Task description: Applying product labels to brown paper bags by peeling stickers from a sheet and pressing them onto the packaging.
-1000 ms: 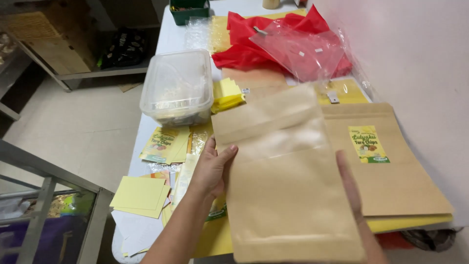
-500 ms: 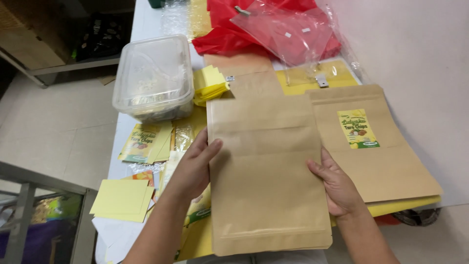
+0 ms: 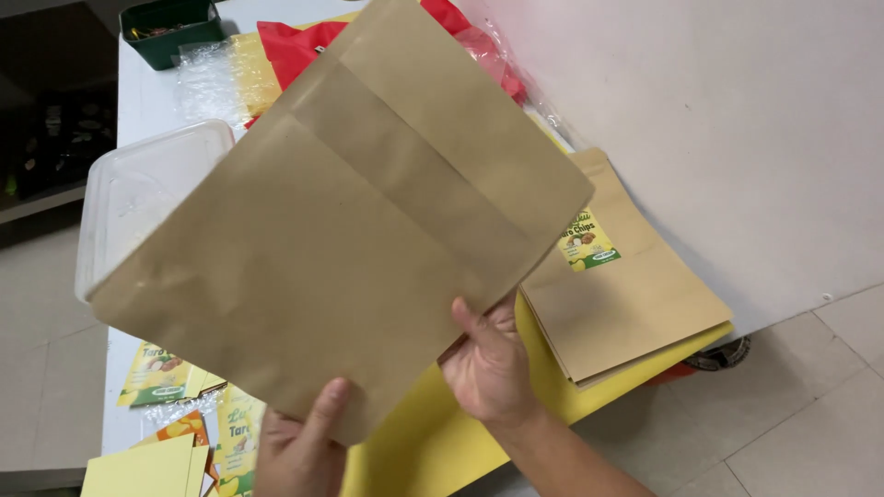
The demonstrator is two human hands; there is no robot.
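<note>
Pinching the lower edge of a plain brown paper pouch (image 3: 341, 248), the left hand (image 3: 299, 451) and right hand (image 3: 488, 368) hold it tilted above the table (image 3: 138, 92). It looks flat, unlabelled, with one wide band across it. Just beyond lies a stack of labelled pouches (image 3: 626, 294) on yellow sheets (image 3: 433, 442).

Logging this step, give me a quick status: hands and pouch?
Left hand and right hand both grip the kraft pouch, raised and tilted. Labelled pouches stacked on table beyond. Nothing blocking.

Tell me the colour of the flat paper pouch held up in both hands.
Plain kraft brown, unprinted on this side: the flat paper pouch, clearest in the head view.
</note>
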